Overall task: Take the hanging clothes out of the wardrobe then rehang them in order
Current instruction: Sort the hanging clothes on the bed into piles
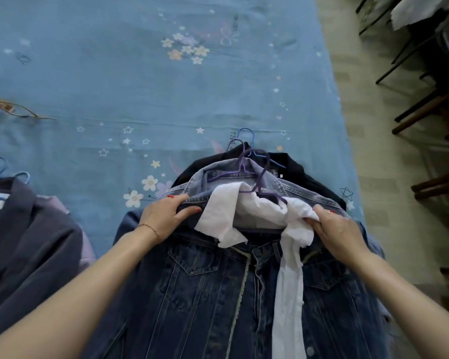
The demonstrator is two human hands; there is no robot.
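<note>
Clothes out on bed (88, 73), none rehung: left hand (163, 215) gripped denim jacket (218, 294) collar, right hand (335, 234) pinched white shirt (257, 213), apparently mid-sorting.

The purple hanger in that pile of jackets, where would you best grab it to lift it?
Grip the purple hanger at its neck, just below the hook, coming from above. That part stands clear of the denim jacket collar, while its lower arms are buried in the white shirt. The left hand and right hand now hold cloth at the shoulders.
</note>
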